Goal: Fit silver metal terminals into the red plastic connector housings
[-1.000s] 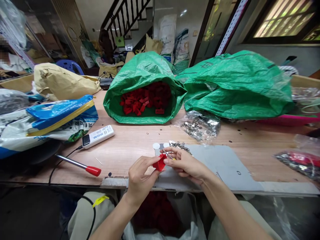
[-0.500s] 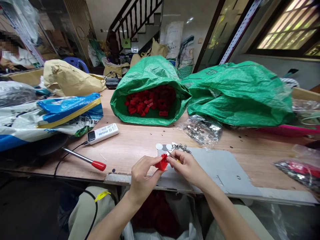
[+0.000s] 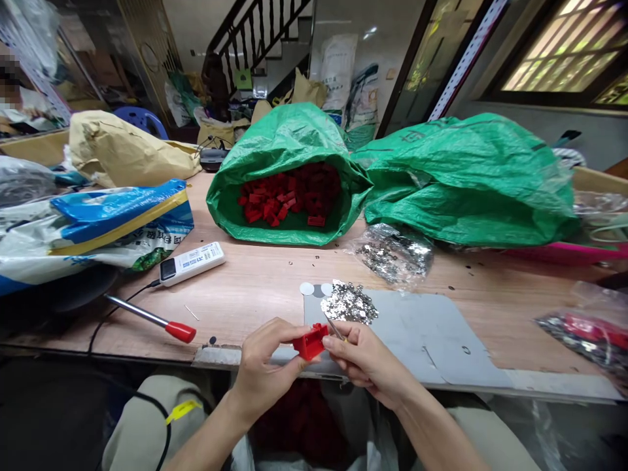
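Holding, left hand [image 3: 267, 353]: the person's fingers and thumb are clamped on the red part [image 3: 310, 344], which sits tilted at lower centre of the frame, above the front edge of the table [image 3: 255, 268]; its open, hollow side shows.
Right hand [image 3: 366, 356]: thumb and fingers are closed together on a thin metal tool [image 3: 333, 326] with a bit of yellow near the grip; its shaft slants to the upper left, close to the red part; whether the tip touches cannot be told.
Metal pieces [image 3: 349, 305]: a shiny heap just beyond the hands, on the grey board [image 3: 417, 327]; 2 pale discs [image 3: 307, 288] lie to its left.
Clear bag [image 3: 392, 256]: more small metal pieces inside; right of centre.
Green sacks: 1 [image 3: 289, 140] at upper centre, its mouth open on red blocks [image 3: 282, 199]; 1 [image 3: 471, 176] at upper right.
White device [image 3: 193, 263]: centre left, joined to a black cable.
Red-tipped lever [image 3: 180, 331]: lower left.
Left side: a blue and white bag [image 3: 118, 212]; a brown paper bag [image 3: 130, 150] behind it; a person [image 3: 29, 104] at the upper left.
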Action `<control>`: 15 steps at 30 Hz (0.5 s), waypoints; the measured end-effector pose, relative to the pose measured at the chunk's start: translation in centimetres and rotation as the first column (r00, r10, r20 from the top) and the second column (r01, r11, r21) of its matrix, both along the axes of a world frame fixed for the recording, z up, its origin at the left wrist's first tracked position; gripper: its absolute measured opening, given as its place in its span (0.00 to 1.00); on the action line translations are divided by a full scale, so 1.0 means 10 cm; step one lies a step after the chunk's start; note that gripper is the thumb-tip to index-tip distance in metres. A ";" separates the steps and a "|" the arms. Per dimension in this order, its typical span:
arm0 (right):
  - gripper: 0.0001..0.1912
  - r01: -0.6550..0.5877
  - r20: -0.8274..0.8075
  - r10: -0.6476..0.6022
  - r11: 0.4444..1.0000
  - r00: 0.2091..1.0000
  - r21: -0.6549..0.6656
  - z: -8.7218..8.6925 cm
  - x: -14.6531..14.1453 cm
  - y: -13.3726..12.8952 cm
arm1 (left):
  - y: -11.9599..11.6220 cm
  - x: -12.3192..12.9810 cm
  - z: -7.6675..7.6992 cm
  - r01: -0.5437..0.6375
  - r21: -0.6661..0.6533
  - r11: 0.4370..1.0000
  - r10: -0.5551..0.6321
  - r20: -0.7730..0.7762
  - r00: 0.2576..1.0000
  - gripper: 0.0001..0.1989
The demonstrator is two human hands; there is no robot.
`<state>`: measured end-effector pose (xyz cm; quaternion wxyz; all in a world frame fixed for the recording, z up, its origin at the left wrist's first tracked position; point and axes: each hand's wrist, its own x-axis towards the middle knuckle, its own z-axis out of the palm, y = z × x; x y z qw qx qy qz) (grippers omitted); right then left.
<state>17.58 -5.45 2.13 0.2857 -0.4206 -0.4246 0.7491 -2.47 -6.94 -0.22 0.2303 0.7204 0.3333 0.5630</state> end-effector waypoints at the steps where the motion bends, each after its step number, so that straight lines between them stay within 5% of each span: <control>1: 0.22 -0.011 -0.028 0.010 0.999 1.000 -0.038 -0.01 0.01 0.00 | 0.00 0.00 0.00 0.020 -0.005 1.000 -0.020 0.021 1.000 0.19; 6: 0.23 -0.033 -0.121 0.015 0.989 0.993 -0.145 -0.05 0.00 0.00 | 0.04 0.01 -0.03 0.131 -0.117 0.984 -0.113 0.148 0.982 0.19; 9: 0.23 0.056 0.139 -0.064 0.996 0.988 0.066 -0.02 0.04 0.04 | 0.06 0.01 -0.03 0.119 -0.290 0.950 -0.065 0.188 0.980 0.15; 10: 0.22 0.099 0.271 -0.157 0.971 0.950 0.217 -0.02 0.07 0.07 | 0.07 0.01 -0.03 0.114 -0.355 0.928 -0.051 0.182 0.982 0.13; 12: 0.17 0.095 0.475 -0.395 0.837 0.786 0.539 -0.03 0.10 0.14 | 0.07 0.02 -0.02 0.106 -0.444 0.890 -0.065 0.106 0.992 0.12; 15: 0.11 -0.152 0.630 -0.572 0.666 0.526 0.731 -0.07 0.07 0.26 | 0.07 0.05 -0.03 0.054 -0.391 0.919 -0.114 -0.133 0.985 0.13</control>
